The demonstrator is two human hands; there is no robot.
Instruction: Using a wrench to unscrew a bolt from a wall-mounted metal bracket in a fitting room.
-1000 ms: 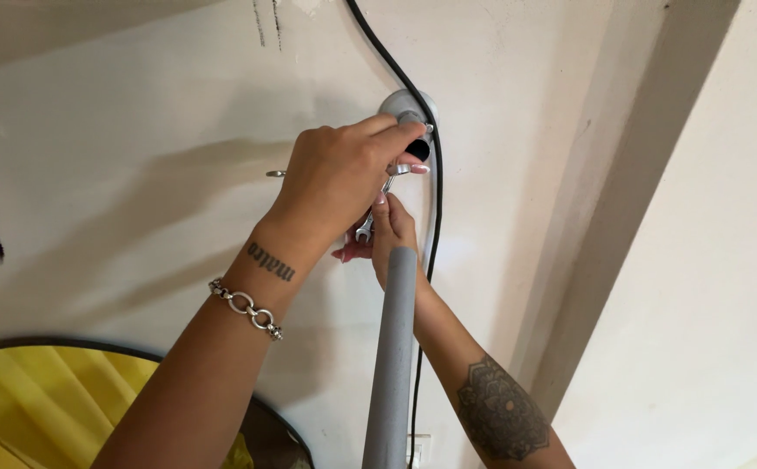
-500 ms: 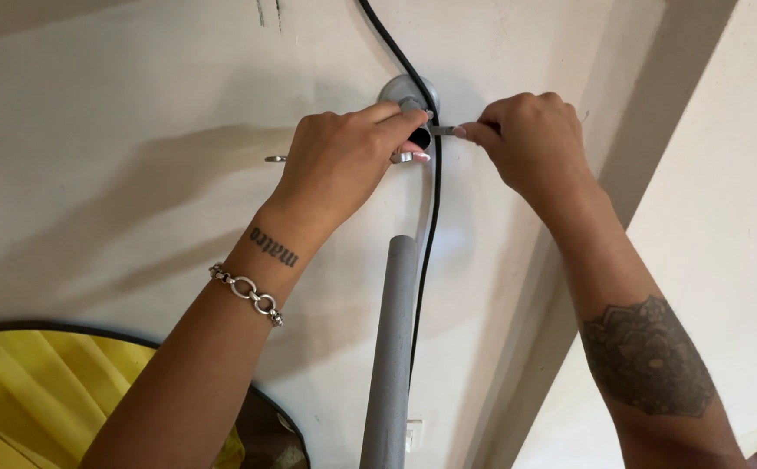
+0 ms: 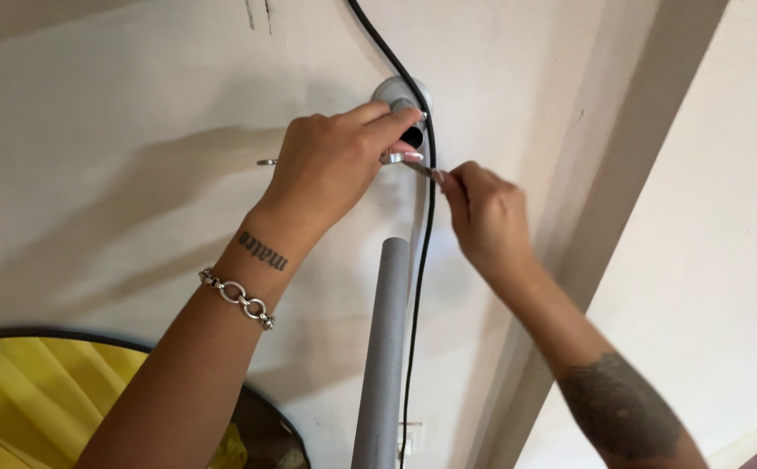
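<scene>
My left hand (image 3: 331, 165) is closed around a thin metal piece (image 3: 393, 158) held against the white wall, just under a round grey pipe fitting (image 3: 393, 89) with a dark opening. One end of the metal piece pokes out left of the hand, the other out to the right. My right hand (image 3: 483, 217) pinches that right end with its fingertips. A grey pipe (image 3: 385, 347) stands vertically below both hands, its top end apart from the fitting. A black cable (image 3: 428, 226) runs down the wall past the fitting, between the hands.
A round black-rimmed mirror (image 3: 144, 347) at the bottom left reflects yellow fabric. A small white wall plate (image 3: 411, 437) sits beside the pipe's lower part. A beige corner strip (image 3: 604, 208) runs diagonally to the right of my right hand.
My right hand came out from under the left hand, moved right of the cable, then dropped slightly while pinching the metal piece's end. The left hand stayed at the fitting.
</scene>
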